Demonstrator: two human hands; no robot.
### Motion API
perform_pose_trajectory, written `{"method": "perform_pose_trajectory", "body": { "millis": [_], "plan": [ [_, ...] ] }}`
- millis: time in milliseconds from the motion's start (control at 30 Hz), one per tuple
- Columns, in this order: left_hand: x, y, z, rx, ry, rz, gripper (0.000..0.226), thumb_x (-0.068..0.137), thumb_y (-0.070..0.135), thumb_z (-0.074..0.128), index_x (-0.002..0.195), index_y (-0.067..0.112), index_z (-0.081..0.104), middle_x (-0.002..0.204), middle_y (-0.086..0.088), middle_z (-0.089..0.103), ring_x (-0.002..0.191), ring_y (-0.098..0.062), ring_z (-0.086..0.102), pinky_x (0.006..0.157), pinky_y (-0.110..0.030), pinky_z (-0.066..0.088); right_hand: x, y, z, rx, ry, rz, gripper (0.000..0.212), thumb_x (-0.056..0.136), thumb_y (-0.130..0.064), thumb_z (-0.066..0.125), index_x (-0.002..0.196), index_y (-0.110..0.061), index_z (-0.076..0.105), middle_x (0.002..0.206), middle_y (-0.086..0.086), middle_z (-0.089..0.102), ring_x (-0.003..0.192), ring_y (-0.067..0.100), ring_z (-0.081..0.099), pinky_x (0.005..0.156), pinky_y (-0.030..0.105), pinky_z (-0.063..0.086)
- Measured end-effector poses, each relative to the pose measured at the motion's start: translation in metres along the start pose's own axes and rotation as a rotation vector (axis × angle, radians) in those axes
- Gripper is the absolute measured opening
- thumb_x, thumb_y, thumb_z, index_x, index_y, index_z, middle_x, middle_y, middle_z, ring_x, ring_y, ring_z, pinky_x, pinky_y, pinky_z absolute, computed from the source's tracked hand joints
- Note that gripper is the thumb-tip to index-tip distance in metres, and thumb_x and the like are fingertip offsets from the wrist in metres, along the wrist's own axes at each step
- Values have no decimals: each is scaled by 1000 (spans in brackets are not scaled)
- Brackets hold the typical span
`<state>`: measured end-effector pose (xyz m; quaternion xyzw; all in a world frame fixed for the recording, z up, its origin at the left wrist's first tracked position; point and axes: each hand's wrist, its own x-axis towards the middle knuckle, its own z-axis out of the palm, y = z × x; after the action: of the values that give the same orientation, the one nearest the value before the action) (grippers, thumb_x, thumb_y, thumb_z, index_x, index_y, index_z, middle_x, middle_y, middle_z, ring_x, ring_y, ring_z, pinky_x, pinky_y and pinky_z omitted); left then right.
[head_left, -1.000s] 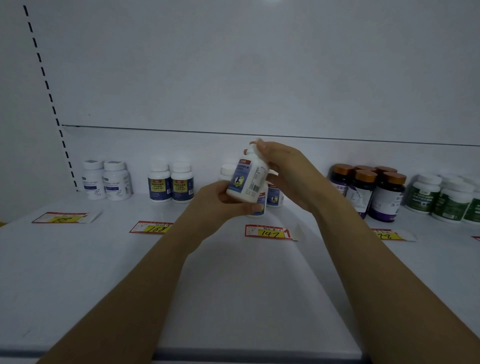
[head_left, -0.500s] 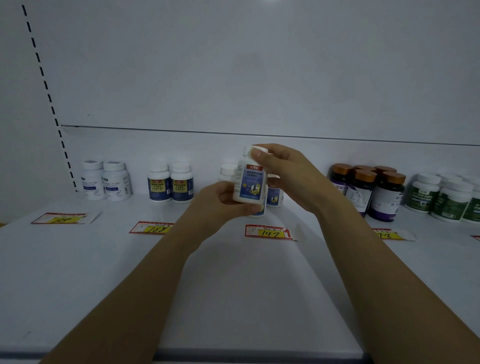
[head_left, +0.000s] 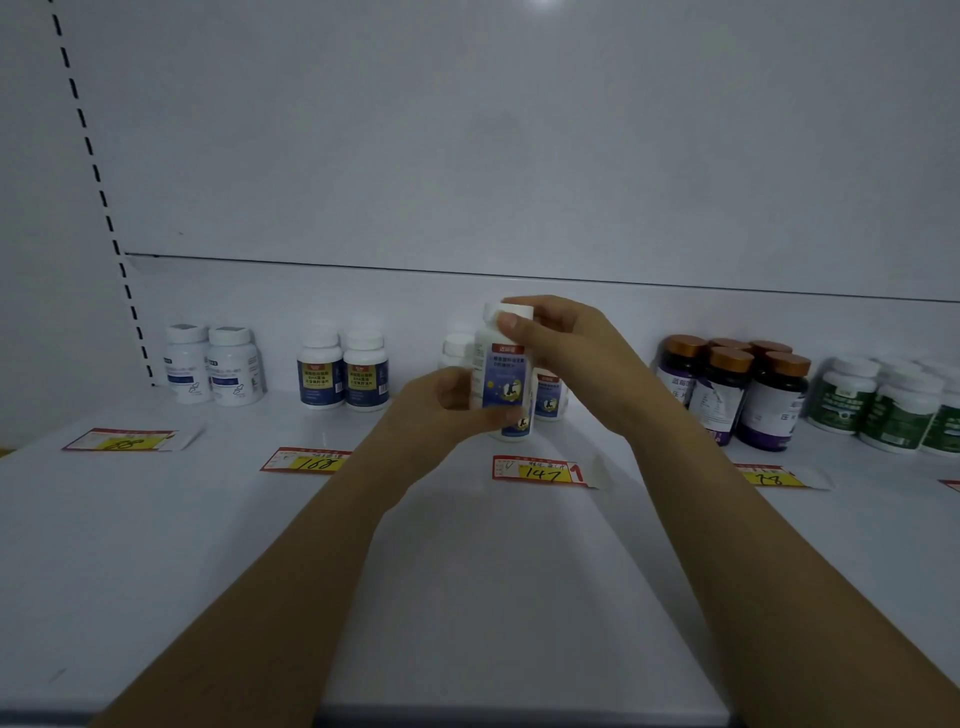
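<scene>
Head view: a white bottle (head_left: 503, 371) was held upright above a white shelf (head_left: 156, 545). The left hand (head_left: 441, 410) gripped its lower body; the right hand (head_left: 561, 343) pinched its cap. More bottles (head_left: 343, 371) stood behind.

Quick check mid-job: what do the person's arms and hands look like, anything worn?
Nothing worn that shows. The left hand and right hand are bare, with no gloves, rings or watch visible. No sleeve reaches into view on either arm. Nails look short and plain, though the picture is dim.
</scene>
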<state>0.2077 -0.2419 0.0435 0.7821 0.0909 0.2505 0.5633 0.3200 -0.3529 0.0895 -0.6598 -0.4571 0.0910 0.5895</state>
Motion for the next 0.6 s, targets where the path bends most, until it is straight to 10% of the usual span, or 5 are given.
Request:
{"method": "perform_pose_trajectory", "body": {
  "millis": [267,600],
  "plan": [
    [9,-12,-10,105,367,256,55,69,2,79,117,16,57,108,8,61,102,-9,58,86,-15,47,-8,-10,18,-219,-103,-274,45,73,-15,79,108,-30,55,113,-17,60,113,2,55,91,23,51],
    [11,-17,-10,233,446,346,53,69,4,79,116,14,57,103,10,59,98,-8,55,76,-1,42,-12,-11,21,-407,-170,-418,41,77,-16,75,110,-20,51,106,-19,54,105,-3,52,88,10,48]
  ]
}}
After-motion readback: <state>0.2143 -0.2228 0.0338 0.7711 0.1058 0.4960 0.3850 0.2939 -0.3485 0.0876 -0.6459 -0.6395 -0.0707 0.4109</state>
